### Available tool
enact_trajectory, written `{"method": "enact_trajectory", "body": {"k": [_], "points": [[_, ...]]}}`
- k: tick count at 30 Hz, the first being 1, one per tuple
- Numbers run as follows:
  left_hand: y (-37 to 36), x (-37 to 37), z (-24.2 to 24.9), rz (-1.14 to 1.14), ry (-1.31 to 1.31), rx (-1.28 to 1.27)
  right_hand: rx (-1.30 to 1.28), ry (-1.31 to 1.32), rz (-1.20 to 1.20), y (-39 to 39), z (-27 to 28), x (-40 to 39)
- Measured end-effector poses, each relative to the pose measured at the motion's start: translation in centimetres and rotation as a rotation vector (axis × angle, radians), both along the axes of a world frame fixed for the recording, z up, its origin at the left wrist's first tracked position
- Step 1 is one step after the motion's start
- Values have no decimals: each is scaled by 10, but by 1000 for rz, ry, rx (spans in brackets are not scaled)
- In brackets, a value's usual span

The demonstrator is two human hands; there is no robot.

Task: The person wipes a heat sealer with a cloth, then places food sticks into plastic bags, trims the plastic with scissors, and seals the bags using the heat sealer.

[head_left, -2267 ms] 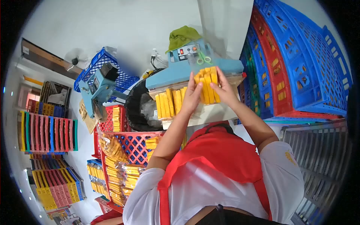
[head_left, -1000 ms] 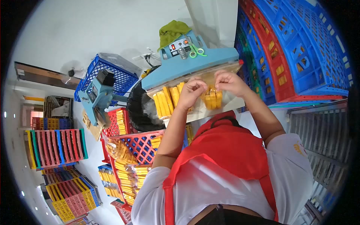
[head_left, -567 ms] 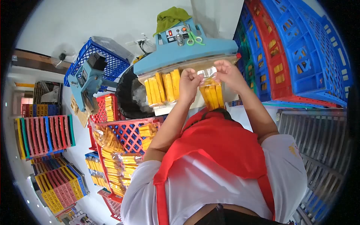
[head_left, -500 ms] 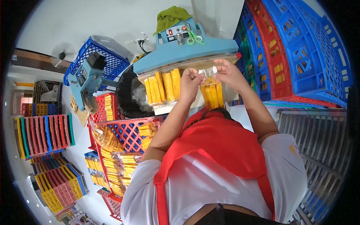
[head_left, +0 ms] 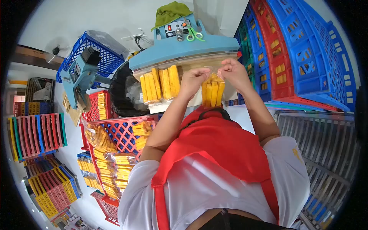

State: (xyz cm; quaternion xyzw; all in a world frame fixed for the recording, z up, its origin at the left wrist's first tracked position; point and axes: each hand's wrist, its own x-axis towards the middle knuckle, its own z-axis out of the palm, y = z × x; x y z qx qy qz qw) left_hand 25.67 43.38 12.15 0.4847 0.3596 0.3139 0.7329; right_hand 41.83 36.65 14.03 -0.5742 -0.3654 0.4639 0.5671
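A clear plastic bag of yellow sticks [head_left: 213, 93] hangs upright between my hands, in front of the blue sealing machine [head_left: 184, 53]. Its left upper edge is pinched by my left hand [head_left: 194, 81], fingers closed. My right hand [head_left: 234, 75] has its thumb and fingers closed on the right upper edge. The bag's mouth lies near the machine's sealing bar. To the left of it, two more filled bags [head_left: 160, 85] rest side by side against the bar. Green-handled scissors [head_left: 194, 35] lie on top of the machine.
Left of the machine stand a black-lined bin [head_left: 124, 90] and a second blue sealer [head_left: 82, 74]. Below it, a red crate [head_left: 124, 136] holds many filled bags. Stacked blue and red crates [head_left: 303, 57] rise close on the right. A green cloth [head_left: 171, 14] drapes over the machine.
The view has shifted slightly, so the surroundings sit further left. Both hands have brought the bag's top closer to the sealing bar, keeping their pinch on its edges.
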Motion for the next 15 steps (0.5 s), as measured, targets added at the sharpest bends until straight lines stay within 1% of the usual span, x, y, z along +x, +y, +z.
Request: {"method": "enact_trajectory", "body": {"k": [2,3,4,5,6,8,12,14,15], "points": [[11,-4,-2,-143,201,1012,12,40,5,-1,-1,1],[14,-5,-1,-141,198,1008,24,81,9,-3,-2,1],[17,-6,2,-249,221,1058,22,78,10,-4,-3,2],[19,-6,5,-358,244,1108,35,10,13,-4,-3,2],[19,-7,10,-358,242,1110,49,-58,15,-3,-4,3],[15,-7,20,-401,374,744,52,-71,42,0,-12,6],[15,-13,20,-373,390,805,65,-53,125,2,-16,7],[20,-15,10,-419,215,611,43,-53,150,6,-18,6],[22,-18,8,-422,215,610,21,-59,181,6,-17,4]]}}
